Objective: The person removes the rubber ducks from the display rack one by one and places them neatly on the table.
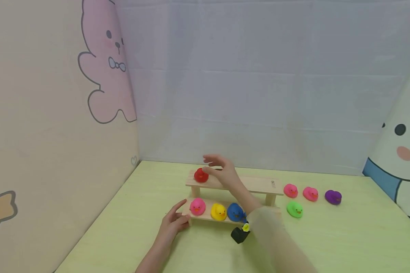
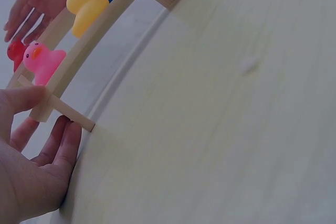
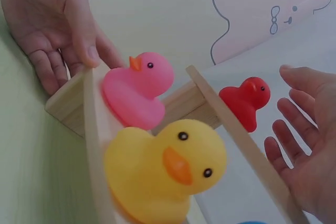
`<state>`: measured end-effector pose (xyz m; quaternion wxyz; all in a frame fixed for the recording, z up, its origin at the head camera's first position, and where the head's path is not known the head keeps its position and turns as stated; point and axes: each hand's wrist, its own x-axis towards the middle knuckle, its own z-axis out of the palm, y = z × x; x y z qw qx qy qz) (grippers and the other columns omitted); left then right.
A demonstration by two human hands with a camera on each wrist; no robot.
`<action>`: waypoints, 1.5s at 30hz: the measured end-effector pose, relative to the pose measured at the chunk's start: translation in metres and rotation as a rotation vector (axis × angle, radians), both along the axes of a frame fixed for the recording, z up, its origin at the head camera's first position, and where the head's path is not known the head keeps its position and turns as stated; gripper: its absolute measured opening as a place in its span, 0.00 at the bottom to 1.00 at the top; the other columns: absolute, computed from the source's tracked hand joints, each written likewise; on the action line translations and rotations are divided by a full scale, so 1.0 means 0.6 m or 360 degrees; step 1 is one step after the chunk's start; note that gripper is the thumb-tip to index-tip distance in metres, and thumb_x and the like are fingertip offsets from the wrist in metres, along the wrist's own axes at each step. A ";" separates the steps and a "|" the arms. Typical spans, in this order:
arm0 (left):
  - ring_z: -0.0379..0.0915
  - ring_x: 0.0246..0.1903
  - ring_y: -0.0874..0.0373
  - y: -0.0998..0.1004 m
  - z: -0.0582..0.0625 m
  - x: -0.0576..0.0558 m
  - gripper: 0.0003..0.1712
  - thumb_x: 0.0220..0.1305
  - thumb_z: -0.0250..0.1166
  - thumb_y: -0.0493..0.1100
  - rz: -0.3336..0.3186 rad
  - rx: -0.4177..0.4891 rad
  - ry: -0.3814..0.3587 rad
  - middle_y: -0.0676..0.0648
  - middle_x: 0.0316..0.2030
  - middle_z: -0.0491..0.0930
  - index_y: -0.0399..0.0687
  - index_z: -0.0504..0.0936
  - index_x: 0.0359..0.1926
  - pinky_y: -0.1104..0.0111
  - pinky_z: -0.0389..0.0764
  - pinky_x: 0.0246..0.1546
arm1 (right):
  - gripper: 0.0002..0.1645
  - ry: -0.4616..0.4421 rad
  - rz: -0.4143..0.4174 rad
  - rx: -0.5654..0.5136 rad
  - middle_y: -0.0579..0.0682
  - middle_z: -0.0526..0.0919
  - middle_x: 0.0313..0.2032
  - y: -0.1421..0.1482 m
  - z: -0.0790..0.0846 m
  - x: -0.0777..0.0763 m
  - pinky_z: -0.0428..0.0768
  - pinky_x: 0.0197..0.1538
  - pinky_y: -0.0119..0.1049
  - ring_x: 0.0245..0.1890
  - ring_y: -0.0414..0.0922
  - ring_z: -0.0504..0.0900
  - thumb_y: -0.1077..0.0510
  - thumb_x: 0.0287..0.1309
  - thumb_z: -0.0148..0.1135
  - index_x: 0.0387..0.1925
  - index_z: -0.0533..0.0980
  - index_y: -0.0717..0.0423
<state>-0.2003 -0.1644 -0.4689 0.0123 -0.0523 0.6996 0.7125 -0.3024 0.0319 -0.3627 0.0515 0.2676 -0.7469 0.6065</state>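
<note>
A two-step wooden shelf [image 1: 259, 184] stands on the table. My left hand [image 1: 172, 223] holds the left end of its lower step, thumb on the board and fingers around the end support [image 2: 73, 113]. On that step sit a pink duck [image 1: 197, 206], a yellow duck [image 1: 218, 212] and a blue duck [image 1: 235, 212]. A red duck [image 3: 245, 102] sits at the left end of the upper step. Beside it is my right hand [image 1: 222, 171], fingers spread and relaxed; the right wrist view shows a gap between them and the duck.
Right of the shelf, two pink ducks [image 1: 290, 190], a purple duck [image 1: 333, 197] and a green duck [image 1: 295, 209] lie on the table [image 1: 345, 239]. A small black block with a yellow mark [image 1: 240, 235] shows beside the right forearm. A pale curtain [image 1: 253, 94] hangs behind.
</note>
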 end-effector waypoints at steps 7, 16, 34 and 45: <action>0.76 0.34 0.55 -0.001 -0.007 -0.005 0.34 0.56 0.65 0.43 0.0014 0.0014 0.0012 0.45 0.35 0.75 0.53 0.65 0.64 0.65 0.79 0.39 | 0.21 -0.0020 0.0025 0.0131 0.42 0.79 0.44 -0.008 -0.037 -0.021 0.74 0.50 0.40 0.45 0.44 0.73 0.53 0.50 0.66 0.49 0.76 0.43; 0.76 0.33 0.56 -0.001 -0.002 -0.006 0.33 0.55 0.65 0.44 0.0054 -0.0021 -0.0008 0.45 0.35 0.74 0.54 0.66 0.63 0.66 0.79 0.38 | 0.22 -0.0025 0.0072 0.0215 0.51 0.79 0.46 -0.015 -0.012 0.002 0.74 0.49 0.43 0.44 0.51 0.74 0.58 0.49 0.67 0.49 0.76 0.54; 0.76 0.33 0.55 -0.001 -0.005 -0.007 0.33 0.58 0.63 0.41 0.0024 -0.0018 -0.0029 0.46 0.34 0.74 0.52 0.63 0.65 0.63 0.79 0.39 | 0.24 -0.0047 0.0138 0.0242 0.57 0.77 0.49 -0.005 0.009 0.025 0.76 0.48 0.40 0.46 0.56 0.74 0.61 0.51 0.64 0.52 0.74 0.59; 0.75 0.33 0.56 0.000 -0.002 -0.004 0.34 0.57 0.64 0.43 0.0036 0.0002 -0.0023 0.47 0.33 0.73 0.53 0.64 0.64 0.64 0.78 0.39 | 0.24 -0.0051 0.0161 0.0216 0.57 0.77 0.49 -0.004 0.010 0.023 0.72 0.52 0.48 0.48 0.57 0.72 0.62 0.52 0.64 0.52 0.73 0.61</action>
